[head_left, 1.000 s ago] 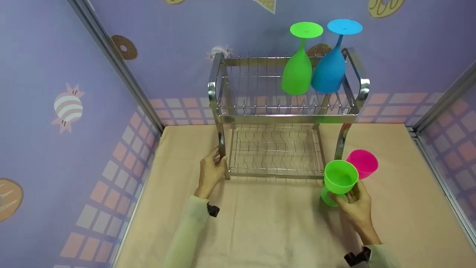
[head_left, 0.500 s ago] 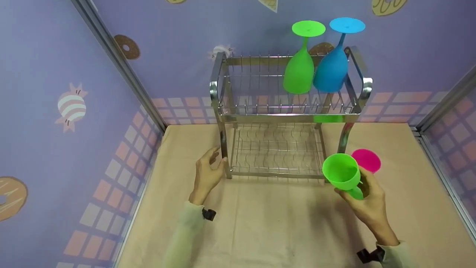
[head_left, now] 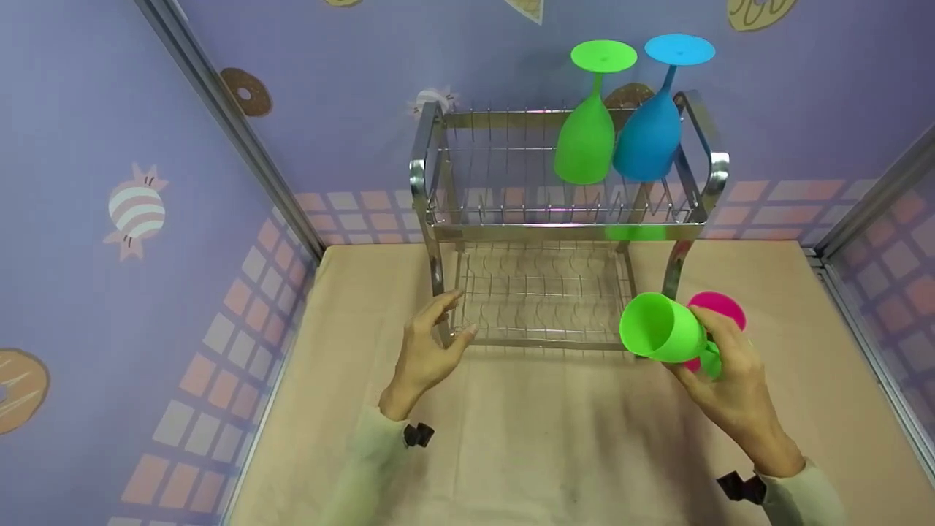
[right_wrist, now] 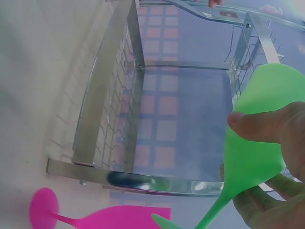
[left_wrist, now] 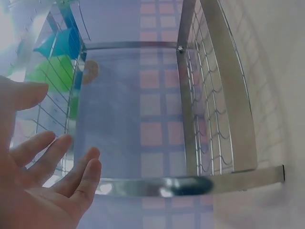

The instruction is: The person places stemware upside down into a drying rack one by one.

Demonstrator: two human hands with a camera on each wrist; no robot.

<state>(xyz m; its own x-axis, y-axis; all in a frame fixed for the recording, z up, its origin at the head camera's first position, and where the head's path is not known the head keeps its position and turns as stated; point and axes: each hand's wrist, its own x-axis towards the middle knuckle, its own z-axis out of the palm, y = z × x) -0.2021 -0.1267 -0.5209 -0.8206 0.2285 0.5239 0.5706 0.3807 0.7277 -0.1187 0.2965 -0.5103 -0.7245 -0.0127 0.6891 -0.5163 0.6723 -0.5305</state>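
My right hand grips a green goblet round its bowl, thumb on one side and fingers on the other. The goblet is tilted, its mouth turned to the left and its foot toward my palm. Behind it a pink goblet stands on the cloth, partly hidden. In the right wrist view the pink goblet lies low in the picture, beside the rack's leg. My left hand is held with spread fingers at the front left leg of the metal dish rack, holding nothing.
A second green goblet and a blue goblet stand upside down at the right of the rack's upper tier. The lower tier is bare wire. Printed walls close in the cloth-covered table.
My right hand has lifted the green goblet from the cloth and tipped it sideways, mouth to the left. My left hand has come off the rack's leg and shifted right, fingers spreading.
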